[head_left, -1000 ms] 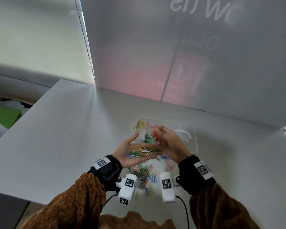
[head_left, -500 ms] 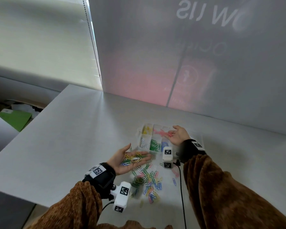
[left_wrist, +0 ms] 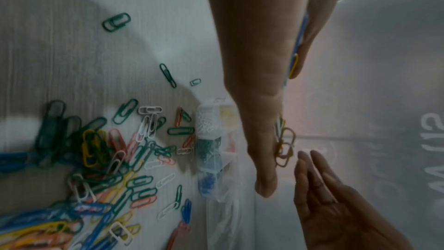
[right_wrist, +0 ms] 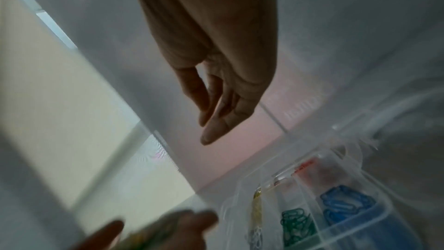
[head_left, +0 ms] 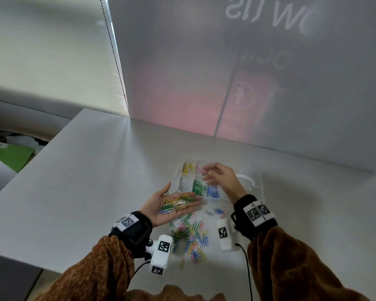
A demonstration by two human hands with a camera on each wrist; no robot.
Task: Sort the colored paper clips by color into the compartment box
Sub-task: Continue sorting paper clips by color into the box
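Note:
My left hand [head_left: 159, 208] lies palm up, fingers straight, with a handful of mixed paper clips [head_left: 176, 202] resting on it, just in front of the clear compartment box [head_left: 178, 178]. The box holds yellow [head_left: 187, 168], pink [head_left: 199, 168], white [head_left: 184, 183], green [head_left: 199, 187] and blue clips [head_left: 213, 191] in separate cells. My right hand [head_left: 217, 175] hovers over the box with relaxed, empty fingers [right_wrist: 211, 132]. A loose pile of clips [head_left: 191, 235] lies on the table below my left hand [left_wrist: 259, 102].
The clear lid [head_left: 252, 181] lies open to the right of the box. A translucent panel [head_left: 226, 83] stands at the table's far edge. The white table [head_left: 85, 181] drops off on the left and near sides.
My right hand left the clips in my left palm, reached over the pink cell, and now hangs empty above the box, drawn back a little. My left hand stayed palm up.

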